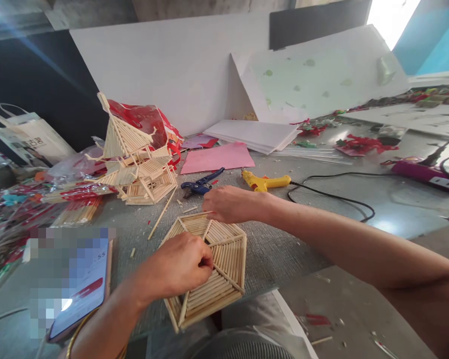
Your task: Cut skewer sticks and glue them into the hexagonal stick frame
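A hexagonal panel of thin wooden sticks (224, 259) lies at the near edge of the table, its sticks laid in triangular sections with a dark gap near the middle. My left hand (183, 264) is closed over the panel's left and central part; its fingertips are hidden. Closed at the panel's far edge is my right hand (228, 204), fingers pointing down; whatever it pinches is hidden. Just beyond it are blue-handled cutters (200, 184). A yellow glue gun (265, 181) rests to their right. One loose stick (162, 213) and short offcuts lie left of the panel.
A pagoda model of sticks (134, 164) stands back left, near bagged sticks (78, 209). A phone (84, 284) is at left. Pink paper (217, 158) and white boards (254, 133) lie behind. The glue gun's black cord runs toward a purple power strip (426, 174).
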A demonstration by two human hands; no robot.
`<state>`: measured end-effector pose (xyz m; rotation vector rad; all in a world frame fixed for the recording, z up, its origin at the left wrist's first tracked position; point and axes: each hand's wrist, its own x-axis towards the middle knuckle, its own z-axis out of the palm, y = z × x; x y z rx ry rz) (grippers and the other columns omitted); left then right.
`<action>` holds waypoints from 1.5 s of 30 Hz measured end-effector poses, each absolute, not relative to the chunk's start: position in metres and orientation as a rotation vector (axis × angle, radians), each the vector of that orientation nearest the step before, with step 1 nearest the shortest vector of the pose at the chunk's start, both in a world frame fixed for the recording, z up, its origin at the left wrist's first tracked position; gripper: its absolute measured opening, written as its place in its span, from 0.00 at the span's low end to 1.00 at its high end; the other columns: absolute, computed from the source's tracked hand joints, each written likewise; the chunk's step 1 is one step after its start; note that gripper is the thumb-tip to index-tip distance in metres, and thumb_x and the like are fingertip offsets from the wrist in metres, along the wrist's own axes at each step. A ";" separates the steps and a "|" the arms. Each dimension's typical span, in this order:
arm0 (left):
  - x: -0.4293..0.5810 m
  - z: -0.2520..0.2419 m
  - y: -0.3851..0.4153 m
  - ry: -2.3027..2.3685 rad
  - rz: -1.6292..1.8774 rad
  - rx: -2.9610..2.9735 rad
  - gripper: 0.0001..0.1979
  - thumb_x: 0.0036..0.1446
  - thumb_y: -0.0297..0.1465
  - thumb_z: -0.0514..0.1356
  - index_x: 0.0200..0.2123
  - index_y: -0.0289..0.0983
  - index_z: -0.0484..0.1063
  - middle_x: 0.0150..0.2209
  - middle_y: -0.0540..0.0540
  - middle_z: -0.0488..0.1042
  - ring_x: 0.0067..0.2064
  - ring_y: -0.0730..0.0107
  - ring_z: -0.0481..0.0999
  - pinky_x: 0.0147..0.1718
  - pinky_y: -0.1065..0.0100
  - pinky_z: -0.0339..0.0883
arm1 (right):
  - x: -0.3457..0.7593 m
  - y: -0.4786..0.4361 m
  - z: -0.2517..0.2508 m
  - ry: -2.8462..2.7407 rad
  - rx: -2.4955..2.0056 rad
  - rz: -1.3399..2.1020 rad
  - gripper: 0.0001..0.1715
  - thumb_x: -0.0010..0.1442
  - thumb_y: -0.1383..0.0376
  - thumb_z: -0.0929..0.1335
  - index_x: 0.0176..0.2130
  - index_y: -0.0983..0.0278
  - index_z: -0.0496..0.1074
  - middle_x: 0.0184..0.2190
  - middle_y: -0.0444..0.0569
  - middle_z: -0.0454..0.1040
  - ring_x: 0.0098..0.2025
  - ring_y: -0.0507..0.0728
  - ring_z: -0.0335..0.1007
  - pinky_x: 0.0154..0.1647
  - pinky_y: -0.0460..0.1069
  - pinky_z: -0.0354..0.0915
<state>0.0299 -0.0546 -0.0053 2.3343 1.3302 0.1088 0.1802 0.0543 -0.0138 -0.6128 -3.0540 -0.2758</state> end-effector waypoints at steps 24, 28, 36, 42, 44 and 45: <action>0.029 -0.009 -0.051 1.427 -0.015 2.317 0.11 0.41 0.26 0.50 0.18 0.38 0.72 0.16 0.52 0.66 0.19 0.76 0.58 0.20 0.71 0.47 | 0.178 0.049 -0.014 -3.097 -0.629 -0.224 0.13 0.63 0.65 0.59 0.38 0.67 0.70 0.36 0.50 0.72 0.34 0.52 0.64 0.28 0.49 0.51; 0.025 -0.018 -0.053 1.424 0.047 2.320 0.11 0.44 0.26 0.51 0.20 0.39 0.73 0.18 0.52 0.69 0.21 0.75 0.63 0.22 0.71 0.50 | 0.179 0.050 -0.015 -3.089 -0.631 -0.198 0.13 0.62 0.65 0.59 0.38 0.67 0.70 0.36 0.50 0.72 0.34 0.52 0.65 0.28 0.49 0.51; 0.010 -0.025 -0.051 1.431 0.325 2.108 0.08 0.50 0.32 0.54 0.24 0.38 0.71 0.21 0.53 0.69 0.24 0.76 0.64 0.23 0.73 0.55 | 0.181 0.055 -0.015 -3.051 -0.604 -0.203 0.12 0.61 0.66 0.60 0.38 0.66 0.70 0.36 0.50 0.71 0.35 0.53 0.65 0.30 0.48 0.55; 0.001 -0.003 -0.038 1.382 0.763 1.851 0.10 0.52 0.37 0.55 0.26 0.36 0.69 0.22 0.52 0.69 0.24 0.76 0.64 0.25 0.73 0.58 | 0.181 0.098 -0.001 -2.885 -0.937 -0.201 0.24 0.59 0.56 0.62 0.50 0.69 0.66 0.49 0.59 0.66 0.50 0.62 0.60 0.49 0.54 0.55; 0.001 0.001 -0.031 1.374 0.898 1.754 0.10 0.51 0.37 0.56 0.26 0.35 0.69 0.23 0.50 0.71 0.24 0.75 0.65 0.25 0.72 0.60 | 0.174 0.120 0.000 -2.944 -1.087 -0.157 0.42 0.51 0.47 0.66 0.55 0.71 0.61 0.56 0.63 0.59 0.55 0.66 0.55 0.52 0.56 0.52; 0.002 0.000 -0.027 1.375 0.950 1.704 0.10 0.51 0.37 0.56 0.26 0.35 0.69 0.23 0.49 0.72 0.24 0.75 0.66 0.25 0.72 0.60 | 0.170 0.130 0.000 -2.993 -1.158 -0.101 0.49 0.45 0.43 0.68 0.57 0.71 0.60 0.57 0.63 0.58 0.56 0.68 0.54 0.52 0.57 0.52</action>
